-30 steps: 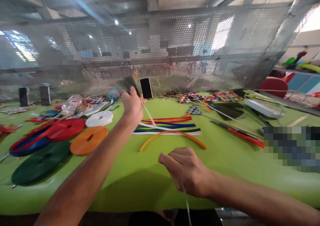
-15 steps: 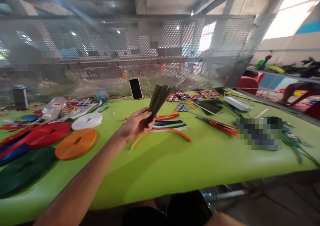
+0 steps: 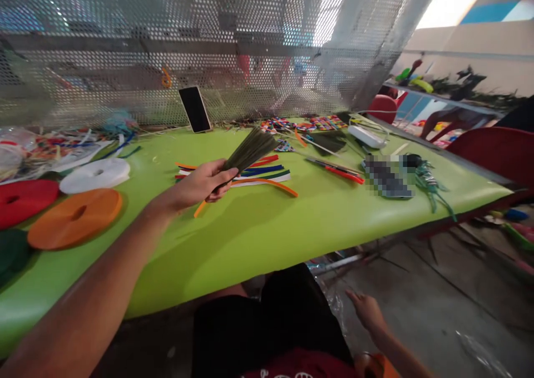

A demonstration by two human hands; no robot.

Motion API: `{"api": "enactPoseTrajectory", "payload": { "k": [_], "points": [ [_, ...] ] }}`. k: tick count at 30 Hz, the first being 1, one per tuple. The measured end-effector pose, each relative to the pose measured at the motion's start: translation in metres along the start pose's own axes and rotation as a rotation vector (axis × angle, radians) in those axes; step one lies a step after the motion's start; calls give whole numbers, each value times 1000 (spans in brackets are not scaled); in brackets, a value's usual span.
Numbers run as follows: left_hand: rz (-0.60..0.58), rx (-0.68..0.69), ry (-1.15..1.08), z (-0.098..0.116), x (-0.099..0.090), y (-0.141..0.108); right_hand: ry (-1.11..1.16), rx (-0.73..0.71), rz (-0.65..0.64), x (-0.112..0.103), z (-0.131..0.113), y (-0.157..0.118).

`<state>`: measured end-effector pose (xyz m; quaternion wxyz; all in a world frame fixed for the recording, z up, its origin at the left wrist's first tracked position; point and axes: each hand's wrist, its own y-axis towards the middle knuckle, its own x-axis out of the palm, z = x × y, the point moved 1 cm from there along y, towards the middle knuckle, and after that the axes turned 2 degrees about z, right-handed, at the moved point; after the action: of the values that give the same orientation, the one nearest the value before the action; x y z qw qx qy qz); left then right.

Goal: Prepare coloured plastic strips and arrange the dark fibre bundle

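Observation:
My left hand [image 3: 208, 182] is closed around the lower end of a bundle of thin dark olive strips [image 3: 252, 148]. The bundle fans out at its far end and tilts up to the right above the green table. Beneath it lie several cut flat strips in orange, blue, green, white and red, among them a curved orange strip [image 3: 275, 186]. Off the table's front edge, low beside my right leg, my right hand [image 3: 369, 311] has its fingers partly stretched, with nothing visible in them.
White [image 3: 112, 172], orange [image 3: 100, 211] and red [image 3: 39, 191] strip rolls lie left. A propped phone [image 3: 195, 109] stands at the back. Red-handled scissors [image 3: 344, 176] and woven colourful pieces [image 3: 329, 123] lie right of centre. A perforated metal screen [image 3: 167, 44] borders the back.
My view has tilted down and turned right. The left hand still grips the bundle, which leans further right. My right hand has come into fuller view at the lower right.

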<state>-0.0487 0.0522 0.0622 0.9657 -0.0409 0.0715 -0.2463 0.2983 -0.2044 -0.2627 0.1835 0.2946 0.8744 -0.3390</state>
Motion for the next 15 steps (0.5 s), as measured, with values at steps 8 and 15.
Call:
{"api": "enactPoseTrajectory", "payload": {
  "k": [8, 15],
  "points": [
    [-88, 141, 189, -5, 1, 1, 58, 78, -81, 4, -9, 1],
    [-107, 301, 372, -12, 4, 10, -260, -320, -91, -12, -39, -8]
  ]
}}
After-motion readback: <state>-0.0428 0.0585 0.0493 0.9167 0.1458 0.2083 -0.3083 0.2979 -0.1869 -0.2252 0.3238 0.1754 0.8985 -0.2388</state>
